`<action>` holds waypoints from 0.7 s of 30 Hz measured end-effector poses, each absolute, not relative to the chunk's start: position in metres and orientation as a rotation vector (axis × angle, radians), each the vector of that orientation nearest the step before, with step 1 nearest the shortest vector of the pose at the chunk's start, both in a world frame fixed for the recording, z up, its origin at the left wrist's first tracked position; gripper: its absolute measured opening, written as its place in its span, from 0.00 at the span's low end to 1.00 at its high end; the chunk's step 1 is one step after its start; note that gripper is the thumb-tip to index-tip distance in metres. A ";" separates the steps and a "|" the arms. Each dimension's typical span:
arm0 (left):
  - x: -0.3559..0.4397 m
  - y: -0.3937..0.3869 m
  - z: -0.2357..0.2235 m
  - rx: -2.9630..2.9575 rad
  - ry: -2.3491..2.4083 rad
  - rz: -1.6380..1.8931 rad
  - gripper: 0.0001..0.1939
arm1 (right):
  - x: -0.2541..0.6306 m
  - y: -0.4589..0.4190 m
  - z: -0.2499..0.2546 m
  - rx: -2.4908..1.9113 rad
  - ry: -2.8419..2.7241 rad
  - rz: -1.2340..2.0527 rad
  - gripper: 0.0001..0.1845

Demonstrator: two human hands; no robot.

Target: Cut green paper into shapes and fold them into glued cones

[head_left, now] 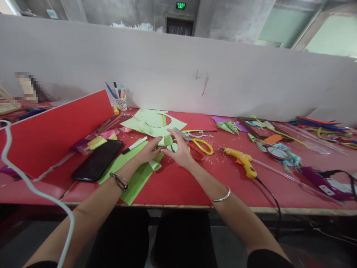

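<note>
High beyond the fingers, past the white partition [167,67], a lit green sign [180,5] reads "EXIT" beneath a row of Chinese characters; it is the only writing clear enough to read. Between the two hands sits a piece of curled green paper [168,140], raised over the red surface [228,186]. The left hand [149,152] grips its near-left side with bent fingers. The right hand [180,152] arches around it from the other side, index finger above and thumb below, parted; whether they press on it I cannot tell.

Under the left wrist lies a bright green sheet [136,188], and just left of those fingers rests a white marker [139,143] with a black cap. Further left is a dark-screened phone [96,162]. Right beside the right hand's fingers, scissors [192,140] with yellow and red loops lie among paper scraps; farther right is a yellow glue gun [242,159]. Just beyond the fingertips spreads a pale green sheet [178,123] with a rounded cut-out.
</note>
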State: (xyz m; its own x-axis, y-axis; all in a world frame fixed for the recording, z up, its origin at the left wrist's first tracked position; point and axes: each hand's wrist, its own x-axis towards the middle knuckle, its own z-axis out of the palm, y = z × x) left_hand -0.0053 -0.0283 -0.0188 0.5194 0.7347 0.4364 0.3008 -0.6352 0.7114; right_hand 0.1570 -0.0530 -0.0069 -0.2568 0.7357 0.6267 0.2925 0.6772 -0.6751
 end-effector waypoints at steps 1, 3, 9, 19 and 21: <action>-0.005 -0.029 -0.020 2.194 0.816 0.990 0.13 | 0.157 -0.053 -0.007 -0.802 -1.851 0.550 0.32; -0.004 -0.029 -0.022 2.225 0.817 0.962 0.11 | 0.156 -0.051 -0.008 -0.768 -1.875 0.582 0.25; -0.003 -0.035 -0.016 2.281 0.939 0.749 0.15 | 0.153 -0.043 -0.015 -0.795 -1.671 0.828 0.14; 0.000 -0.043 -0.009 2.150 0.970 0.607 0.25 | 0.154 -0.037 -0.024 -0.827 -1.298 1.300 0.19; 0.000 -0.043 -0.010 2.159 0.973 0.609 0.24 | 0.153 -0.037 -0.025 -0.813 -1.318 1.358 0.16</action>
